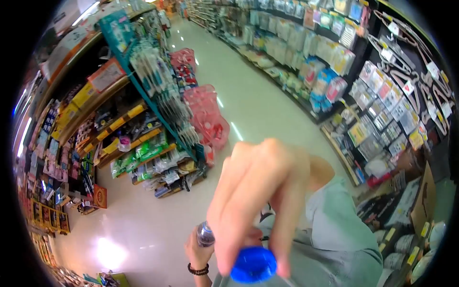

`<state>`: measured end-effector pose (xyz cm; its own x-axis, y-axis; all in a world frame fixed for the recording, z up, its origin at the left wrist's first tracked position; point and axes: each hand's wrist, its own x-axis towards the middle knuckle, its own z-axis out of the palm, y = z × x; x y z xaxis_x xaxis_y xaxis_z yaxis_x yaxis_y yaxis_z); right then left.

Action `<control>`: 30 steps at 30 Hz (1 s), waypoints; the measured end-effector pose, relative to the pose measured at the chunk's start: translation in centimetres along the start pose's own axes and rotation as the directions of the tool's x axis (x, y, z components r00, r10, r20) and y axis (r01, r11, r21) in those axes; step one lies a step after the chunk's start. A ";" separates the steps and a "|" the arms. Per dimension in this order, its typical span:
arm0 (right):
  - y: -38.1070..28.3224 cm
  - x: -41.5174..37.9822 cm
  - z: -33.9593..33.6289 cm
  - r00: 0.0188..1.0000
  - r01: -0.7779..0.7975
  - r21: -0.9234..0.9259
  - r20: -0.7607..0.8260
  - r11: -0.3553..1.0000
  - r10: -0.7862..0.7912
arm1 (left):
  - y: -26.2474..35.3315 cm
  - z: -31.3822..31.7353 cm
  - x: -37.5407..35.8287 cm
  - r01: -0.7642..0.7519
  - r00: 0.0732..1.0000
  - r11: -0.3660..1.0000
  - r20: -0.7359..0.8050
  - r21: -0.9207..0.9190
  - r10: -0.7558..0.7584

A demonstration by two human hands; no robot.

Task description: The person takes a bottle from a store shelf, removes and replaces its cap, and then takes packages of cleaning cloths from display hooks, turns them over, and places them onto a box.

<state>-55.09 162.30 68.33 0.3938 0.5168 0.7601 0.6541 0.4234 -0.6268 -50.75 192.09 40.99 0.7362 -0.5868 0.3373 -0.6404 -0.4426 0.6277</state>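
Observation:
Close to the camera, my right hand (260, 191) pinches a blue bottle cap (253, 265) between thumb and fingers. The cap's hollow inner side faces up toward me. Lower and farther back, my left hand (197, 251), with a dark beaded bracelet (198, 270) at the wrist, is closed around a clear plastic bottle (205, 235). Only the bottle's upper part shows; my right hand covers some of it. The cap and the bottle are apart. My grey-green sleeve (342, 217) runs down at the right.
Around me is a shop aisle with a shiny pale floor (138, 225). Shelves with packaged goods (138, 153) and pink baskets (208, 117) stand at the left. Along the right are hanging packets (330, 52), hangers (401, 57) and an opened cardboard box (423, 198).

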 end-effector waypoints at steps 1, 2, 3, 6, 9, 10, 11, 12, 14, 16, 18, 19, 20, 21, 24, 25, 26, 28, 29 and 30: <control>0.2 -1.6 -0.6 0.997 -0.037 -0.013 -0.072 0.999 0.036 | 0.8 0.2 1.5 -0.014 0.999 1.000 0.040 -0.020 0.014; 0.2 -2.9 -1.3 0.994 -0.034 -0.051 -0.107 0.998 0.028 | 0.9 0.6 2.5 -0.063 0.997 0.997 0.051 -0.035 0.065; 0.2 -4.2 -1.9 0.990 -0.033 -0.089 -0.139 0.996 0.020 | 1.1 1.2 3.4 -0.074 0.996 0.995 0.038 -0.062 0.077; -0.6 -7.3 -3.8 0.975 -0.020 -0.159 -0.220 0.987 -0.015 | 3.1 2.6 6.8 -0.128 0.992 0.979 0.001 -0.162 0.129; -1.7 -9.8 -6.2 0.970 -0.013 -0.210 -0.239 0.978 -0.038 | 2.7 4.5 9.4 -0.147 0.984 0.978 0.079 -0.149 0.160; -2.3 -10.5 -7.1 0.971 -0.020 -0.215 -0.238 0.977 -0.032 | 2.9 5.1 10.5 -0.155 0.980 0.979 0.102 -0.129 0.169; -2.8 -11.0 -7.8 0.971 -0.024 -0.220 -0.236 0.975 -0.029 | 3.5 5.7 11.6 -0.168 0.978 0.978 0.107 -0.123 0.181; -3.1 -11.5 -8.5 0.971 -0.007 -0.232 -0.235 0.973 -0.048 | 4.4 6.1 12.8 -0.182 0.975 0.977 0.111 -0.114 0.195; -3.6 -12.4 -10.1 0.970 0.028 -0.253 -0.228 0.967 -0.088 | 5.3 7.2 14.8 -0.202 0.969 0.973 0.124 -0.110 0.215; -4.4 -12.9 -11.4 0.970 0.064 -0.225 -0.215 0.972 -0.114 | 6.0 8.5 16.4 -0.206 0.965 0.971 0.137 -0.118 0.222; -5.4 -13.2 -12.5 0.971 0.110 -0.192 -0.190 0.975 -0.147 | 6.7 9.9 17.8 -0.209 0.963 0.969 0.147 -0.131 0.227; -6.0 -13.2 -13.2 0.971 0.137 -0.178 -0.170 0.974 -0.167 | 7.0 10.8 18.7 -0.213 0.961 0.967 0.149 -0.142 0.234; -6.4 -13.4 -13.9 0.972 0.161 -0.165 -0.146 0.973 -0.185 | 7.6 11.4 19.6 -0.225 0.959 0.964 0.145 -0.140 0.245; -5.6 -13.2 -13.5 0.919 0.299 -0.105 -0.235 0.948 -0.316 | 8.2 12.0 20.4 -0.234 0.955 0.961 0.151 -0.149 0.256; -4.8 -13.3 -14.2 0.827 0.478 -0.086 -0.292 0.874 -0.481 | 10.0 13.3 22.6 -0.247 0.953 0.956 0.141 -0.158 0.269; -5.3 -13.6 -15.1 0.818 0.499 -0.099 -0.275 0.861 -0.506 | 10.2 13.9 23.0 -0.235 0.957 0.960 0.139 -0.153 0.256; -5.2 -13.6 -15.7 0.805 0.523 -0.115 -0.260 0.844 -0.534 | 10.3 14.5 23.4 -0.222 0.961 0.964 0.131 -0.148 0.242; -6.0 -13.4 -16.8 0.822 0.503 -0.134 -0.230 0.854 -0.521 | 10.5 15.3 24.0 -0.207 0.969 0.969 0.108 -0.136 0.222; -6.4 -13.4 -17.4 0.830 0.493 -0.144 -0.216 0.858 -0.514 | 10.6 15.7 24.3 -0.207 0.971 0.970 0.092 -0.128 0.219; -8.1 -14.0 -19.4 0.902 0.398 -0.175 -0.106 0.900 -0.419 | 10.8 16.1 24.5 -0.208 0.973 0.971 0.078 -0.119 0.218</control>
<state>-53.39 137.21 66.11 0.1493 0.2093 0.9664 0.8589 0.4568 -0.2316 -43.17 162.02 44.71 0.5597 -0.7201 0.4102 -0.7487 -0.2270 0.6229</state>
